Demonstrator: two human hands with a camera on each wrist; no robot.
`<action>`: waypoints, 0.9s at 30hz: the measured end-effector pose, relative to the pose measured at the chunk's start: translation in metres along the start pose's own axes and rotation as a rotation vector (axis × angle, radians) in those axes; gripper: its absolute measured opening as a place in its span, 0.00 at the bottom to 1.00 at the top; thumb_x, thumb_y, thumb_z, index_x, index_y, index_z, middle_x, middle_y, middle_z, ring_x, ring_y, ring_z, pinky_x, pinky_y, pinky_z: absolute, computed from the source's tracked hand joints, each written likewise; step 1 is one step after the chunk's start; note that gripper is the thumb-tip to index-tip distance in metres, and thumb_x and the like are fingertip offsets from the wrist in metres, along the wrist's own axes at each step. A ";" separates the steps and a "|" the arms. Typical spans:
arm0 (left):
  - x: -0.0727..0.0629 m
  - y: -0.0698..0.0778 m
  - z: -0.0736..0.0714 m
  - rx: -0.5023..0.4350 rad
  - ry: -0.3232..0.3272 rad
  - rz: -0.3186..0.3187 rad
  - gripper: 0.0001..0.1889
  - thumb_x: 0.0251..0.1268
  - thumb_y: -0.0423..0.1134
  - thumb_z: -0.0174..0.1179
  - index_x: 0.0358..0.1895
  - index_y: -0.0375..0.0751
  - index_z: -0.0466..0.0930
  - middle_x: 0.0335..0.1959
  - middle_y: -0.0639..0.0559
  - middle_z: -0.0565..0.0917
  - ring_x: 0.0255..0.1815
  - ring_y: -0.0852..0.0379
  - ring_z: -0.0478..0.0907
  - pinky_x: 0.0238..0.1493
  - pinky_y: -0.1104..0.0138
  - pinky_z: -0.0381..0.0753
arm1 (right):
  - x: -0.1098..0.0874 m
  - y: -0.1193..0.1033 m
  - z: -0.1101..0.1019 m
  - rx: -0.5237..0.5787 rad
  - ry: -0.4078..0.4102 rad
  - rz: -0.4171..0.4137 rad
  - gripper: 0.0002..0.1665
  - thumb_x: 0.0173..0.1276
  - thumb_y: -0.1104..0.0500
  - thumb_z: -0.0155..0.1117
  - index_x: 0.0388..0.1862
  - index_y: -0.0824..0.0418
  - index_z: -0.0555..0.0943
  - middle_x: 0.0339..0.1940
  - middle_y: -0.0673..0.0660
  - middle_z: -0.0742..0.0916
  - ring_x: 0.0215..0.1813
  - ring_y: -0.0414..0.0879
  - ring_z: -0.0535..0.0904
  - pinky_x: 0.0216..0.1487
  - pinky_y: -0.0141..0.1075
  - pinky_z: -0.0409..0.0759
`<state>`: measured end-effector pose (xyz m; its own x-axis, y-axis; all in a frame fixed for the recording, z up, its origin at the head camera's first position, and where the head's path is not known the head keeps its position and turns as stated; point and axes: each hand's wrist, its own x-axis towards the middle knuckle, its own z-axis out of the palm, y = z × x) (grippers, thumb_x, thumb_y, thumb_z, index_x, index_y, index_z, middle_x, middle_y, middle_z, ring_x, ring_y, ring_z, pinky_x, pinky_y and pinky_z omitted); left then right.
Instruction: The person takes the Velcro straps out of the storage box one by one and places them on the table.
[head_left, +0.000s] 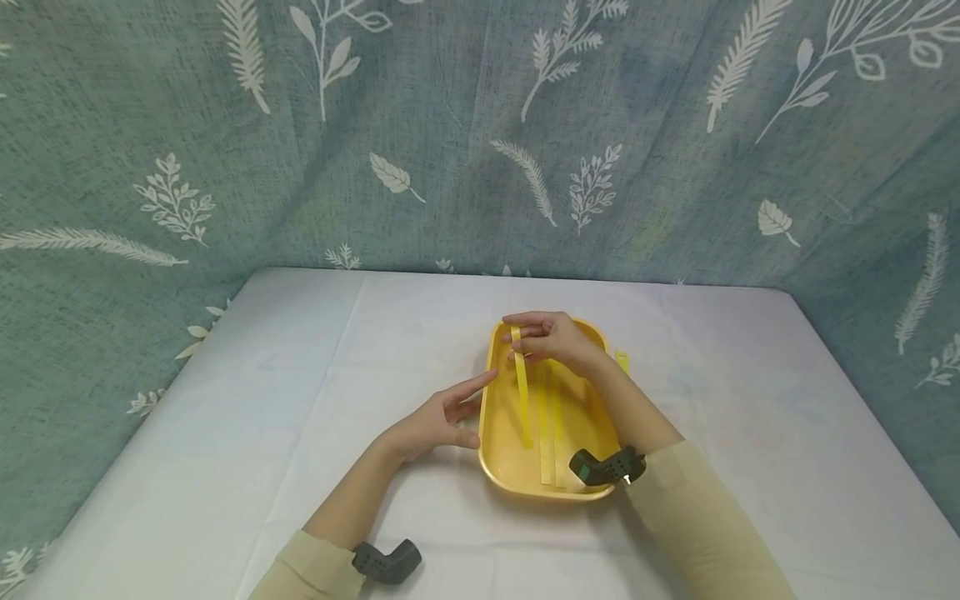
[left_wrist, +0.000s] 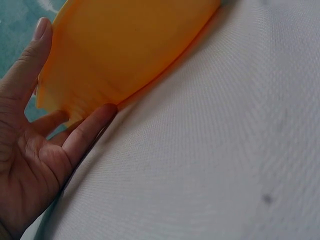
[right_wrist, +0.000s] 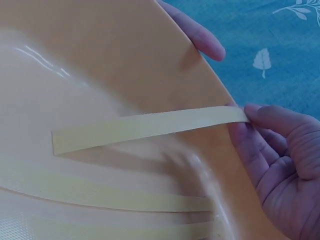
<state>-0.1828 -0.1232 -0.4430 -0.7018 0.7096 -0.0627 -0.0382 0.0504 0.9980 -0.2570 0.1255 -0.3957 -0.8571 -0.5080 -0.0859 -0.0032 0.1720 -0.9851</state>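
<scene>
A yellow oblong tray (head_left: 585,417) with rounded corners lies on the white table. My right hand (head_left: 553,340) is over its far left part and pinches the end of a flat yellow strip (head_left: 523,392) between thumb and fingers. The strip's other end reaches down along the tray's floor. In the right wrist view this strip (right_wrist: 150,125) slants from my fingertips across the tray. Two more yellow strips (head_left: 546,442) lie lengthwise inside. My left hand (head_left: 433,425) rests against the tray's left side, fingers spread; the left wrist view shows fingertips at its outer wall (left_wrist: 135,50).
A short piece of yellow strip (head_left: 622,360) shows just beyond the tray's right side, partly behind my right forearm. A pale cloth covers the table (head_left: 360,350). Behind it hangs a green-blue curtain (head_left: 465,167) with white leaf patterns.
</scene>
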 end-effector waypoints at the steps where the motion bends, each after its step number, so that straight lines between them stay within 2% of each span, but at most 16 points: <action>1: 0.000 0.000 0.000 0.001 0.001 0.001 0.49 0.51 0.42 0.71 0.75 0.49 0.50 0.77 0.54 0.50 0.75 0.44 0.51 0.67 0.56 0.65 | 0.000 0.000 0.000 0.010 -0.003 -0.002 0.28 0.65 0.65 0.62 0.65 0.62 0.72 0.54 0.67 0.82 0.45 0.50 0.85 0.48 0.46 0.82; 5: -0.001 -0.001 -0.001 0.009 0.003 0.002 0.49 0.51 0.42 0.71 0.75 0.49 0.50 0.77 0.54 0.50 0.75 0.44 0.51 0.68 0.55 0.63 | 0.000 -0.001 0.001 0.034 -0.005 0.009 0.33 0.61 0.67 0.65 0.66 0.61 0.70 0.61 0.61 0.79 0.53 0.53 0.81 0.48 0.40 0.83; 8: -0.001 -0.001 -0.001 0.015 -0.001 0.010 0.49 0.51 0.44 0.71 0.75 0.48 0.50 0.77 0.54 0.51 0.75 0.44 0.51 0.69 0.55 0.61 | 0.002 -0.002 0.002 0.045 -0.007 0.027 0.37 0.60 0.69 0.66 0.68 0.59 0.68 0.66 0.57 0.76 0.58 0.55 0.78 0.48 0.41 0.83; 12: -0.002 -0.002 -0.002 0.015 -0.003 0.020 0.50 0.51 0.44 0.71 0.75 0.47 0.50 0.77 0.53 0.50 0.75 0.44 0.51 0.70 0.54 0.60 | 0.002 -0.001 0.002 0.039 -0.036 0.031 0.41 0.58 0.70 0.67 0.70 0.55 0.66 0.70 0.55 0.72 0.59 0.54 0.77 0.48 0.42 0.83; 20: -0.002 -0.002 -0.002 0.025 -0.003 0.012 0.50 0.51 0.46 0.71 0.75 0.48 0.50 0.77 0.52 0.50 0.75 0.43 0.51 0.70 0.53 0.59 | 0.000 0.001 -0.003 0.079 -0.077 -0.031 0.47 0.58 0.72 0.65 0.74 0.53 0.59 0.76 0.58 0.60 0.40 0.48 0.86 0.44 0.41 0.84; 27: -0.002 0.000 -0.001 0.028 0.001 -0.007 0.49 0.51 0.44 0.71 0.75 0.50 0.50 0.77 0.55 0.49 0.76 0.46 0.50 0.71 0.53 0.58 | -0.003 -0.005 -0.006 0.055 -0.053 -0.027 0.48 0.57 0.70 0.67 0.74 0.50 0.59 0.75 0.52 0.64 0.41 0.48 0.86 0.46 0.44 0.83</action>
<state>-0.1821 -0.1250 -0.4430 -0.7020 0.7087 -0.0698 -0.0230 0.0754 0.9969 -0.2577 0.1309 -0.3899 -0.8286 -0.5560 -0.0654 0.0032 0.1121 -0.9937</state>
